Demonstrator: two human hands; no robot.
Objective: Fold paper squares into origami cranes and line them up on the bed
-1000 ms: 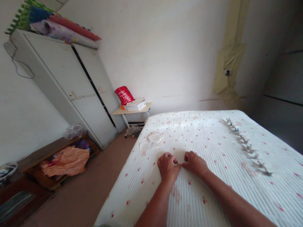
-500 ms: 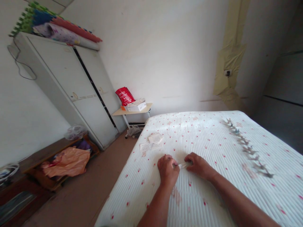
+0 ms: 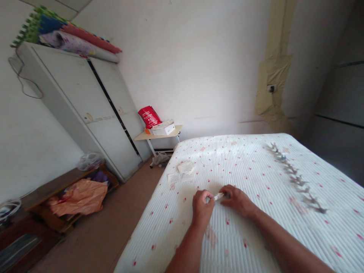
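While left grip (image 3: 202, 204) pinches one end of small pale paper piece (image 3: 218, 196), right grip (image 3: 237, 199) has other end, fingertips nearly closed, contact partly hidden. Step in hand, as I judge: two-handed fingertip work just above bed (image 3: 153, 227); moving either grip calls for light, matched pressure. Ahead and left of left grip, printed paper scraps (image 3: 186, 167). Well right of right grip, row of small blurred shapes (image 3: 297, 179). Neither stands between my grips.

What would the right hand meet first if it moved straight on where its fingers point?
The right hand would probably meet the left hand, beyond the pale strip they hold; depth is unclear.
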